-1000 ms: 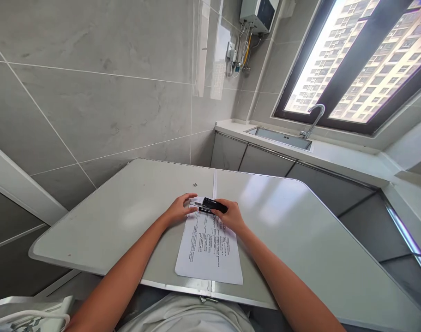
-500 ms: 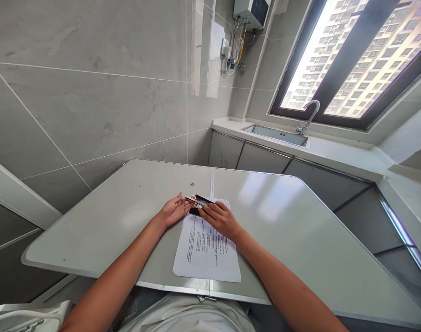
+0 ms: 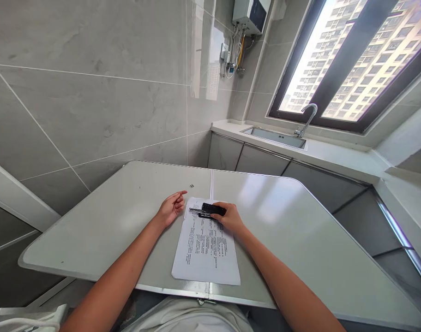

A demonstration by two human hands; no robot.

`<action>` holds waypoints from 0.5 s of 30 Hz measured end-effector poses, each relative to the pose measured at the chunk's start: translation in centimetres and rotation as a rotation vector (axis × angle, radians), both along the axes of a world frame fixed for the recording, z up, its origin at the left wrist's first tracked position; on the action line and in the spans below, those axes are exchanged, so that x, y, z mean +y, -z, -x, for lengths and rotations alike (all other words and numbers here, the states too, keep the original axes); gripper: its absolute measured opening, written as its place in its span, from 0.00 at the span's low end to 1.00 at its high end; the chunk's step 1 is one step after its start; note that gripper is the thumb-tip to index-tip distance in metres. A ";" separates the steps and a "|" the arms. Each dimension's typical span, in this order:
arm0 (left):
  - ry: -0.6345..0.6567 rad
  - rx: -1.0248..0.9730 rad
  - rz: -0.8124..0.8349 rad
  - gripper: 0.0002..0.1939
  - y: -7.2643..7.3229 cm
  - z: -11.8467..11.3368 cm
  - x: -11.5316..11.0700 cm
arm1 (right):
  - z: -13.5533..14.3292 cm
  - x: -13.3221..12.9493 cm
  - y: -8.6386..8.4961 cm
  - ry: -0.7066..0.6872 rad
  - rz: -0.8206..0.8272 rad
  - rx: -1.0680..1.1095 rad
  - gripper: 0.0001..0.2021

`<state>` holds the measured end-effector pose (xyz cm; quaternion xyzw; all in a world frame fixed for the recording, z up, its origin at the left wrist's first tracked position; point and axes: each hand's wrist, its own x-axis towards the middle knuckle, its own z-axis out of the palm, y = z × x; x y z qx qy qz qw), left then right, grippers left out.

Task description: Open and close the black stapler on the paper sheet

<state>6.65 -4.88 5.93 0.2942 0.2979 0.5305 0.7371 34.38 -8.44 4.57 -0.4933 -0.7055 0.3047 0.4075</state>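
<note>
My right hand is closed around a black stapler above the upper part of a printed sheet of paper. The stapler is opened up, its silver metal rail sticking out toward the left. To the left of the paper, my left hand points its index finger forward while the other fingers curl in; whatever they hold, if anything, is hidden. Beyond that fingertip, a few small metal pieces, possibly staples, lie on the table.
The pale table has a metal-edged seam down its middle. A grey tiled wall stands behind on the left. Past the table run a counter with a sink, a tap and a window. A white object sits at the lower left.
My right hand has brought the stapler down and to the right, nearer the paper. My left hand has drawn away from it, its fingers curling with the index finger stretched out.
</note>
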 end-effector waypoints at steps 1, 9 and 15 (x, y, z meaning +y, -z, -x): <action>0.016 0.035 -0.066 0.11 -0.2 -0.2 -0.3 | 0.0 0.0 -0.1 -0.001 -0.010 -0.023 0.12; 0.068 0.253 -0.308 0.25 -0.8 -1.0 -1.3 | 3.9 -0.9 -4.1 0.013 -0.513 -0.129 0.05; 0.201 0.311 -0.393 0.31 -0.6 -1.1 -1.7 | 9.2 -0.8 -4.5 -0.074 -0.620 -0.290 0.03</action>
